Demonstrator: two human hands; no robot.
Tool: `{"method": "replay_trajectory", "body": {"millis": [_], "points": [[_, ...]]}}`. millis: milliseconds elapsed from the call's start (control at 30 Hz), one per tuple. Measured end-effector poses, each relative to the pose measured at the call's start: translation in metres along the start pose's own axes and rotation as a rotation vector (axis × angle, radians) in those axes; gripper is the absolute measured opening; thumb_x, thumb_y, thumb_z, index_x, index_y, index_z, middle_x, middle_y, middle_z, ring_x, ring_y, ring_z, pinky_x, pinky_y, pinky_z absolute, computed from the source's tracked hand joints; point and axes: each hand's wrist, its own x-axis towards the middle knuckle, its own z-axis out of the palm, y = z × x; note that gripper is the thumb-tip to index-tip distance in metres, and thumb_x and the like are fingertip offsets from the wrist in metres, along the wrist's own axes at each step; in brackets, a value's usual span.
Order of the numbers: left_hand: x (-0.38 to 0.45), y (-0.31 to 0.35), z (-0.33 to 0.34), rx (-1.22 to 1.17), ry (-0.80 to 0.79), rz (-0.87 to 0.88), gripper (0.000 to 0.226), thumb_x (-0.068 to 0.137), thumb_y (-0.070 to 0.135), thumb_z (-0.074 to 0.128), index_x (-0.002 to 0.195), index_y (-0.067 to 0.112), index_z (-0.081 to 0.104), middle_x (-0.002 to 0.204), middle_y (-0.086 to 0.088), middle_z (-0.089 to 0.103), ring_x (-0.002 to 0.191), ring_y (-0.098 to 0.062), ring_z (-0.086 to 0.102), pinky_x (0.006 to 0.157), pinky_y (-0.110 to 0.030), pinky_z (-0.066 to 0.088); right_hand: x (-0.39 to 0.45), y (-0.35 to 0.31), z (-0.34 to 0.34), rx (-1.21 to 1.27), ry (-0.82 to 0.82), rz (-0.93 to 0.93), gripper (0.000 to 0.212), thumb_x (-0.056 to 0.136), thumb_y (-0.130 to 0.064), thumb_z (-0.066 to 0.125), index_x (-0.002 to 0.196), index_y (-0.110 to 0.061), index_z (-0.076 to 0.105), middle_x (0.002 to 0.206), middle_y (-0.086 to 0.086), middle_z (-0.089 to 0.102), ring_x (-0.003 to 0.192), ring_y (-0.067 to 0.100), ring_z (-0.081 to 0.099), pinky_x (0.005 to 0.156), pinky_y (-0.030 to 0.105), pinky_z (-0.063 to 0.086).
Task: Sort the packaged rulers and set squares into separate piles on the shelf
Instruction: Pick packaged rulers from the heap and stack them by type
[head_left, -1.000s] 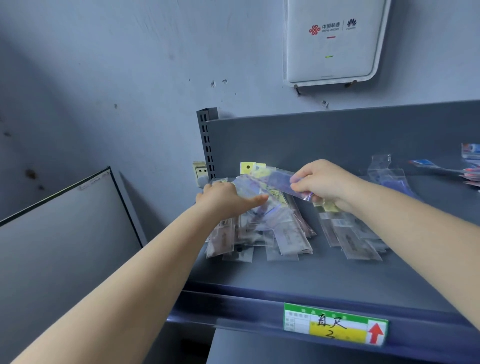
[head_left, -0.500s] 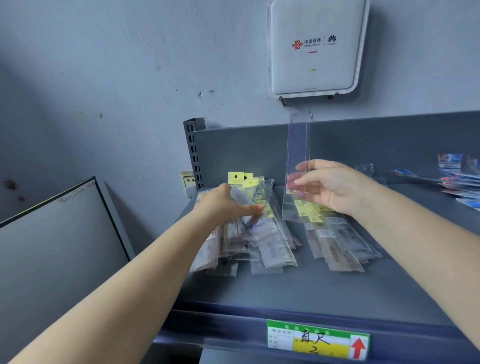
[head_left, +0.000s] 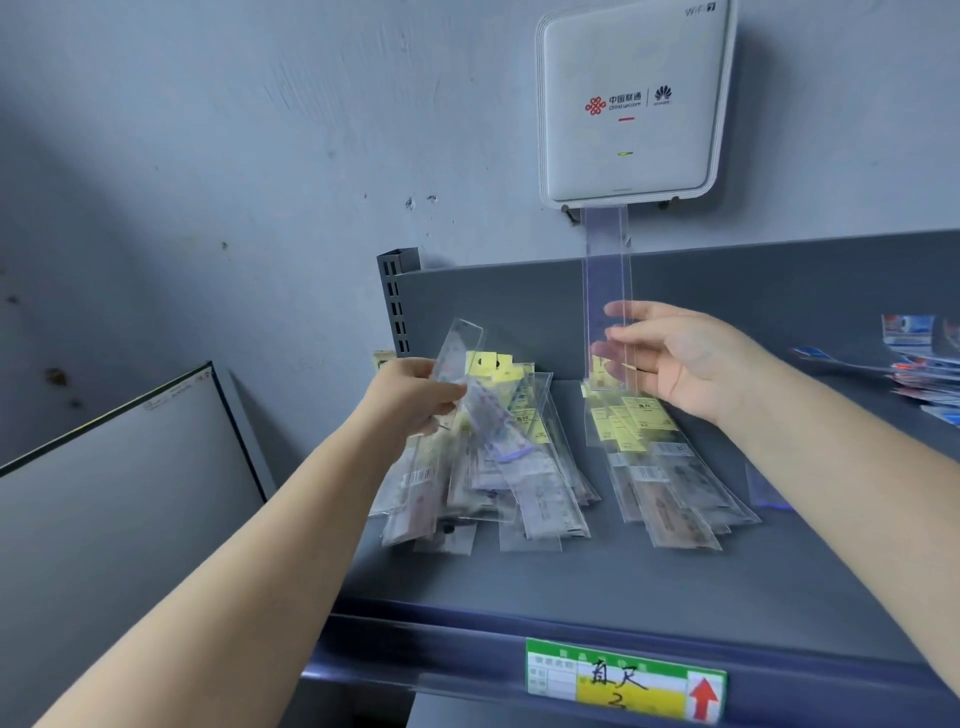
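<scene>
Grey shelf (head_left: 597, 582): loose pile (head_left: 498, 467) near left end, fanned, liable to slide toward front edge if jostled. Left hand (head_left: 410, 400) gripping one packet (head_left: 457, 348). Right hand (head_left: 680, 358) pinching upright ruler (head_left: 607, 291); slippery sleeve could drop.

Both arms reach forward, left hand (head_left: 415, 397) curled in a grip, right hand (head_left: 675, 358) with fingers extended

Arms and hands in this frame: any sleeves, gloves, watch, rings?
Both forearms are bare as far as the frame shows; no sleeves visible. The left hand and right hand wear no gloves. No watch, bracelet or ring shows on either wrist or on the visible fingers.
</scene>
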Motion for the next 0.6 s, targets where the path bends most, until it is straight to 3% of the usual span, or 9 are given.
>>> {"method": "replay_trajectory", "body": {"millis": [233, 467, 600], "points": [[-0.011, 0.023, 0.019, -0.392, -0.086, -0.060, 0.017, 0.088, -0.003, 0.048, 0.087, 0.011, 0.058, 0.075, -0.002, 0.064, 0.054, -0.008, 0.064, 0.043, -0.017, 0.045, -0.007, -0.022, -0.021, -0.131, 0.064, -0.131, 0.018, 0.085, 0.002, 0.060, 0.082, -0.016, 0.062, 0.080, 0.003, 0.070, 0.069, 0.012, 0.068, 0.070, 0.025, 0.055], [-0.009, 0.049, 0.058, -0.502, -0.192, -0.092, 0.016, 0.086, 0.000, 0.051, 0.087, 0.014, 0.060, 0.077, 0.000, 0.057, 0.060, -0.010, 0.055, 0.040, -0.013, 0.043, -0.024, -0.038, -0.066, -0.261, 0.167, -0.231, 0.014, 0.084, 0.000, 0.063, 0.080, -0.014, 0.064, 0.085, 0.005, 0.069, 0.077, 0.016, 0.068, 0.077, 0.027, 0.056], [-0.009, 0.061, 0.084, -0.476, -0.266, -0.050, 0.018, 0.087, -0.002, 0.053, 0.098, 0.010, 0.058, 0.071, -0.003, 0.063, 0.043, -0.009, 0.057, 0.044, -0.016, 0.047, -0.033, -0.042, -0.093, -0.388, 0.231, -0.304, 0.015, 0.081, -0.002, 0.067, 0.077, -0.016, 0.067, 0.083, 0.001, 0.069, 0.079, 0.012, 0.068, 0.076, 0.023, 0.057]]}}
